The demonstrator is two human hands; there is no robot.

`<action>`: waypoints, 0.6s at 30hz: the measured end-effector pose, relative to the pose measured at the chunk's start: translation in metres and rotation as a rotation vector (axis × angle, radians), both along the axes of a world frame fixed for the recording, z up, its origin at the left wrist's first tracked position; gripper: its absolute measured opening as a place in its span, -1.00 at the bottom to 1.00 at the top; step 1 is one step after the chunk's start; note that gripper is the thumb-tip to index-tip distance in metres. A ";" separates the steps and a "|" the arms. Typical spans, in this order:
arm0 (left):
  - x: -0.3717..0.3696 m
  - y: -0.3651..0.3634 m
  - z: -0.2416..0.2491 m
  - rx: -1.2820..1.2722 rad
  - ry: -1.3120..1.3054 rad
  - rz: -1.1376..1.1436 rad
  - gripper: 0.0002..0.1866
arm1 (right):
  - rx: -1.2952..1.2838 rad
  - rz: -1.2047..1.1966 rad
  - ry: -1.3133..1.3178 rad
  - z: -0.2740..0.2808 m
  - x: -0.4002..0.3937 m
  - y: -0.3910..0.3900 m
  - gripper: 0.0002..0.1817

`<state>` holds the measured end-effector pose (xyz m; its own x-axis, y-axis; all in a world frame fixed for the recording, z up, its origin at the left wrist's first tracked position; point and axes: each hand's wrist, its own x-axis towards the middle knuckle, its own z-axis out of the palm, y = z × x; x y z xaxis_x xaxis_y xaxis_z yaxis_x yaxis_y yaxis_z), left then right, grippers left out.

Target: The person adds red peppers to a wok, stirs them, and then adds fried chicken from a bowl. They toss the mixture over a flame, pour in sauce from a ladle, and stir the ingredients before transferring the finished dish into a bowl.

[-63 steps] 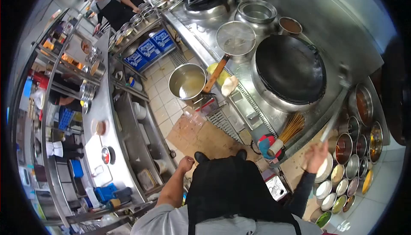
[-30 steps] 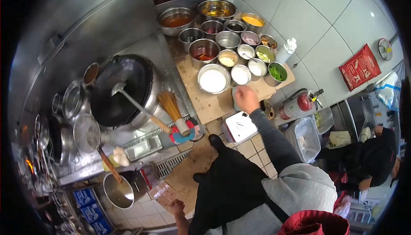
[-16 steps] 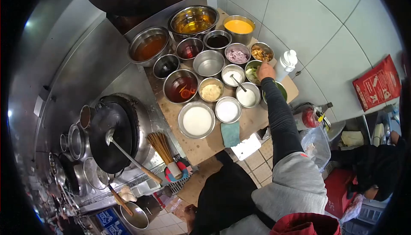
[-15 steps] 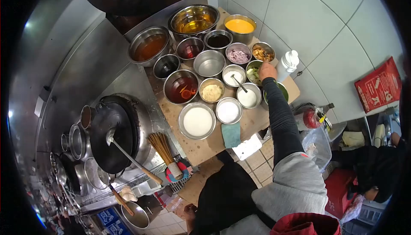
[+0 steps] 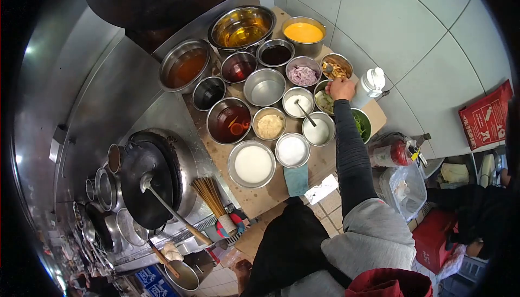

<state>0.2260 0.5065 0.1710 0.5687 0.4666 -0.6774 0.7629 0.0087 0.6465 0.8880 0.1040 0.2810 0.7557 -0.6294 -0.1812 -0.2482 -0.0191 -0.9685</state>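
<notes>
My right hand [image 5: 342, 88] is over the upper edge of a metal bowl of pale green chopped vegetable pieces [image 5: 324, 102]. Its fingers are bunched together; what they hold, if anything, is hidden. Just beyond it sits a bowl of brown fried pieces [image 5: 336, 69], and a bowl of sliced purple onion [image 5: 302, 75] is to its left. A bowl of leafy greens [image 5: 360, 125] shows partly from behind my forearm. My left hand [image 5: 242, 269] hangs low beside my dark apron, far from the bowls, its fingers too small and shadowed to make out.
Several bowls of liquids, white powders and a minced paste [image 5: 270, 126] crowd the table [image 5: 260, 202]. A white bottle [image 5: 370, 85] stands near the wall. At left are a wok [image 5: 147, 183] with a ladle [image 5: 173, 207] and a bamboo brush [image 5: 214, 199]. Another person [image 5: 460, 216] is at right.
My right hand has stayed near the vegetable bowl, with its back now turned more toward me and fingers pointing left. The whole view has shifted slightly.
</notes>
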 end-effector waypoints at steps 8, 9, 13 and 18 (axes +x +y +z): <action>-0.001 0.003 -0.023 0.234 0.008 -0.085 -0.72 | -0.908 -0.020 0.014 -0.019 -0.005 -0.004 -0.74; -0.004 0.008 -0.027 0.236 0.003 -0.089 -0.72 | -1.067 0.001 0.012 -0.014 -0.008 -0.003 -0.74; -0.031 0.029 -0.058 0.301 0.106 -0.331 -0.71 | -1.129 0.063 -0.050 -0.007 -0.006 -0.005 -0.74; -0.035 0.033 -0.055 0.193 0.043 -0.206 -0.67 | -0.085 0.089 -0.001 0.000 -0.007 -0.007 -0.76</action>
<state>0.1910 0.5395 0.1162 0.6371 0.4673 -0.6130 0.7629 -0.2692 0.5878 0.8811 0.0974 0.2814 0.8094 -0.5729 -0.1291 -0.2409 -0.1235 -0.9627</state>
